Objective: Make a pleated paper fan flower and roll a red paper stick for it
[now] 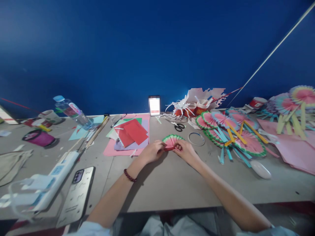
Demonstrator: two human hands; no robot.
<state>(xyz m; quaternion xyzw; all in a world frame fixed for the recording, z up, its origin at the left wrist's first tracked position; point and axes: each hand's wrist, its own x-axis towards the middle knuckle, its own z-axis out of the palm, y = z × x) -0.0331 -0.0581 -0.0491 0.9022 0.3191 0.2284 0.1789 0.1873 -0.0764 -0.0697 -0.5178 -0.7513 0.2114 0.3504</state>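
A pleated paper fan [172, 140], pink inside with a green rim, is spread between my two hands just above the table. My left hand [155, 149] pinches its left lower end, fingers closed. On the other side my right hand [184, 150] grips the right lower end, its fingers curled in. The fan's lower edge is partly hidden by my fingers. Close by on the right lies a roll of clear tape [196, 139]. Black-handled scissors [177, 126] rest behind the fan.
Coloured paper sheets [131, 132] lie left of my hands. Finished paper fans [236, 131] pile up on the right, near a white oval object [261, 169]. A power strip [56, 180], a phone [77, 195] and a tilted bottle [73, 111] occupy the left side.
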